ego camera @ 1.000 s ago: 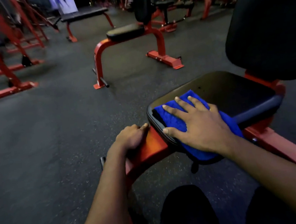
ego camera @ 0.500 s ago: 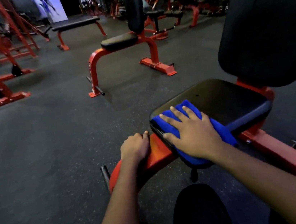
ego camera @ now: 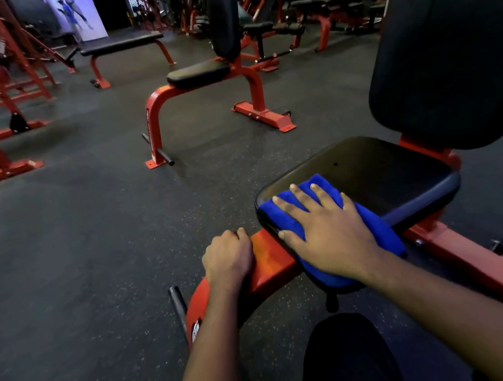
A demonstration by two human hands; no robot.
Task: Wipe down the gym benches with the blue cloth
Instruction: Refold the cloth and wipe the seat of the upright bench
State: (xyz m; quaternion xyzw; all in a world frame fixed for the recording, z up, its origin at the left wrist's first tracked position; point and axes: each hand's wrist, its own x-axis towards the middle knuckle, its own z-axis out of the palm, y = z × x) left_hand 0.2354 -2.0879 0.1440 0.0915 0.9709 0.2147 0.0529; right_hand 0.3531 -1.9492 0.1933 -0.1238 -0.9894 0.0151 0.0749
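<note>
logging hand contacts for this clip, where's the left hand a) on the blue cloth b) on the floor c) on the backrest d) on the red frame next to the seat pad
d, the left hand rests, fingers curled, on the red frame; the right hand presses the blue cloth

Right hand (ego camera: 326,234) flat on blue cloth (ego camera: 289,220)

Two bare hands show: a left hand (ego camera: 228,257) and a right hand (ego camera: 329,234). One folded blue cloth (ego camera: 282,218). Three red steel-framed benches with black padded seats count clearly: the nearest bench (ego camera: 379,173), a second upright bench (ego camera: 199,74) and a flat bench (ego camera: 120,43). Those farther back blur together, uncountable.
</note>
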